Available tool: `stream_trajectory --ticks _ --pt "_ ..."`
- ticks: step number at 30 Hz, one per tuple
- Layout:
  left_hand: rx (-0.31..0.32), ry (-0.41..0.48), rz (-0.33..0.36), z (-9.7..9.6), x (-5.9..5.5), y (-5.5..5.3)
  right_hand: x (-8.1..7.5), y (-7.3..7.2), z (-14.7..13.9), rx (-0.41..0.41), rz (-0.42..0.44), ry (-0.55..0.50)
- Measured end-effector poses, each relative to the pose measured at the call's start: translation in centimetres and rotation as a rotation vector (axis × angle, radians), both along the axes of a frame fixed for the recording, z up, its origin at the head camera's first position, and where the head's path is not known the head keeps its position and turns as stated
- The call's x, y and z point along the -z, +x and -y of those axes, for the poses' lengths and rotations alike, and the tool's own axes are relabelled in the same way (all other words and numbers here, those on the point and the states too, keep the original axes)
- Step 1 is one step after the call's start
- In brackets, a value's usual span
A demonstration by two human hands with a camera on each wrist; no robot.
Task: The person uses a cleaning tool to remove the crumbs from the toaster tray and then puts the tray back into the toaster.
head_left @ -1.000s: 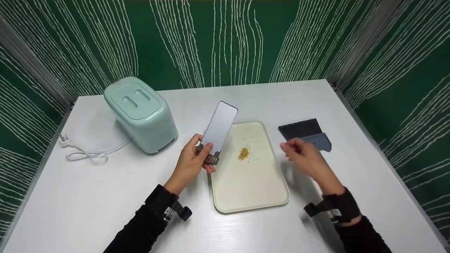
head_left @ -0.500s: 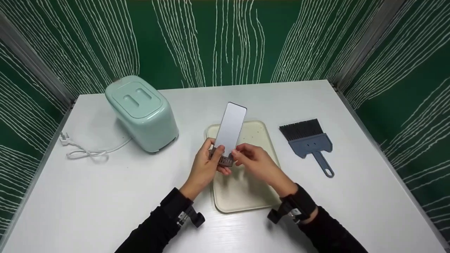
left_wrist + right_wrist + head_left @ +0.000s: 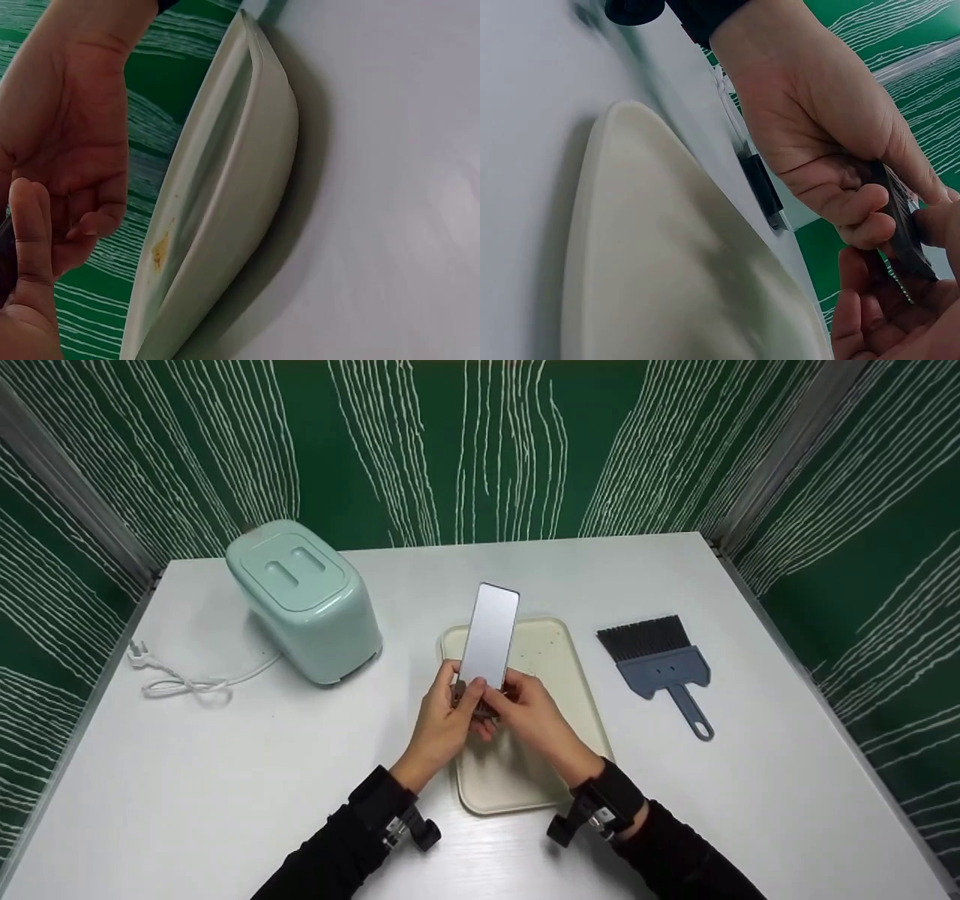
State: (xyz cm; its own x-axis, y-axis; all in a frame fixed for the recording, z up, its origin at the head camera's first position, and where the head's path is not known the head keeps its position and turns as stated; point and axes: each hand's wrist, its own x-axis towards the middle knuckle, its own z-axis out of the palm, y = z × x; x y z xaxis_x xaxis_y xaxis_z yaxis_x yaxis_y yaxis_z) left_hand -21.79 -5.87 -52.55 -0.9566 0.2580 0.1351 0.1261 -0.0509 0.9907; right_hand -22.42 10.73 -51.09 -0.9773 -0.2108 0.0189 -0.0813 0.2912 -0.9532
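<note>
A long, flat silver crumb tray [image 3: 491, 634] with a brown slotted end is held up over the cream serving tray [image 3: 517, 787] in the head view. My left hand [image 3: 442, 721] grips its brown end, thumb on top. From the other side my right hand [image 3: 536, 718] pinches the same end, and the two thumbs nearly meet. In the right wrist view the brown end [image 3: 904, 225] shows between the fingers of both hands. Yellowish crumbs [image 3: 160, 251] lie on the serving tray in the left wrist view; the hands and crumb tray mostly hide them from the head camera.
A mint-green toaster [image 3: 304, 604] stands at the left, its white cord and plug [image 3: 191, 686] on the table beside it. To the right lies a blue-grey hand brush [image 3: 664, 660] with black bristles. Green patterned walls [image 3: 517, 450] enclose the back and sides.
My right hand has come left from near the brush and taken hold of the crumb tray's brown end. My left hand has shifted right with the crumb tray, which now points more straight away.
</note>
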Motion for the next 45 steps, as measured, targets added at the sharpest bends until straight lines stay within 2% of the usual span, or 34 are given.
stream_trajectory --ticks 4,8,12,15,19,26,33,39,42,45 --pt "0.01 -0.037 -0.005 0.4 0.2 -0.1 -0.1 -0.1 0.3 0.004 0.032 -0.003" --pt "0.017 -0.081 0.026 1.0 0.3 0.0 -0.2 -0.2 0.5 -0.015 0.056 0.001" --pt "0.028 -0.121 0.059 1.9 0.2 0.1 -0.2 -0.4 0.6 -0.065 0.083 -0.02" --pt "0.004 -0.158 0.037 2.7 0.2 0.0 -0.2 -0.6 0.6 -0.108 0.102 -0.033" --pt "-0.083 -0.273 -0.069 3.8 -0.3 -0.2 -0.4 -0.7 0.6 -0.13 0.132 -0.043" --pt "-0.221 -0.498 -0.27 6.3 -1.7 -0.6 -0.5 -1.1 1.2 -0.218 0.301 -0.145" --pt "-0.323 -0.66 -0.456 9.2 -3.4 -1.0 -0.3 -1.9 2.2 -0.299 0.394 -0.083" --pt "-0.493 -0.787 -0.64 12.0 -4.7 -1.3 0.3 -2.3 3.2 -0.381 0.423 -0.026" --pt "-0.572 -0.846 -0.687 13.4 -5.6 -1.5 0.4 -2.4 3.8 -0.425 0.446 -0.008" --pt "-0.64 -0.908 -0.683 14.6 -6.2 -1.8 0.5 -2.6 4.4 -0.464 0.476 0.019"
